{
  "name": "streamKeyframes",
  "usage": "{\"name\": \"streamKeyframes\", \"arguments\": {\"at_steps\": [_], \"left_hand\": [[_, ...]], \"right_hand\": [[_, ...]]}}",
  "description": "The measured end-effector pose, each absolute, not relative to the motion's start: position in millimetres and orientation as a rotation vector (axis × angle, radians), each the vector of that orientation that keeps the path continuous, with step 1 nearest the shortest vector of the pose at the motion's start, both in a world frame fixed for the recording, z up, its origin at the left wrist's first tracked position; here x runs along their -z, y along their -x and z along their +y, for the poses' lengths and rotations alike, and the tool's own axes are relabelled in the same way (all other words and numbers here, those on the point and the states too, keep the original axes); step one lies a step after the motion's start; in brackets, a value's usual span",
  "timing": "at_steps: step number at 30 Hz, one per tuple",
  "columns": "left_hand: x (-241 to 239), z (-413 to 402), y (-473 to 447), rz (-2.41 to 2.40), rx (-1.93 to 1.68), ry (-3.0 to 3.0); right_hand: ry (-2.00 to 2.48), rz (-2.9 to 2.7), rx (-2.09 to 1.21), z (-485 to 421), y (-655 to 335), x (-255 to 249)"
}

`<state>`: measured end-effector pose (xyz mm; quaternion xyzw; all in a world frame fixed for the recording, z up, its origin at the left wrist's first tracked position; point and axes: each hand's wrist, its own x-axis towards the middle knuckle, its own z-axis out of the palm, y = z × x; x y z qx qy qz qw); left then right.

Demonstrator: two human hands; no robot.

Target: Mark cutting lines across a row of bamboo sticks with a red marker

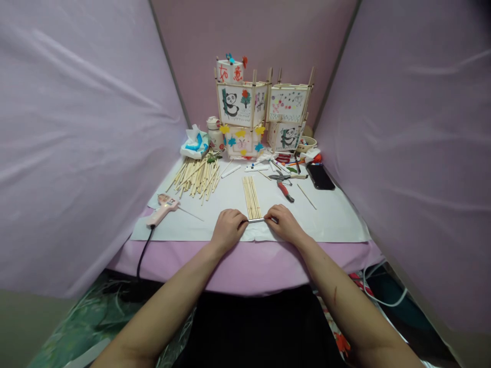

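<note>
My left hand (227, 228) and my right hand (286, 222) both rest on the white paper sheet (333, 220) near the table's front edge. Between them they pinch a short silver metal ruler (257, 220), one hand at each end. The ruler lies across the near ends of a row of several wooden sticks (251, 196) laid side by side. Both hands have their fingers curled closed.
A pink glue gun (163, 208) lies at the left with its cord over the edge. A heap of loose sticks (197, 176), red-handled pliers (283, 185), a black phone (320, 177), a tissue pack (195, 143) and paper lanterns (261, 115) stand farther back. Purple fabric walls enclose the table.
</note>
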<state>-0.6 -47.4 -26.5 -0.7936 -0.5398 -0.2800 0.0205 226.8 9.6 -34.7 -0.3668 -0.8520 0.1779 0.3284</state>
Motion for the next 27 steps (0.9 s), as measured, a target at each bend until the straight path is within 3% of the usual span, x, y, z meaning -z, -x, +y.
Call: {"name": "streamKeyframes", "arguments": {"at_steps": [27], "left_hand": [[25.0, -46.0, 1.8, -1.695, 0.885, 2.467]], "right_hand": [[0.966, -2.218, -0.457, 12.6, -225.1, 37.4]]}}
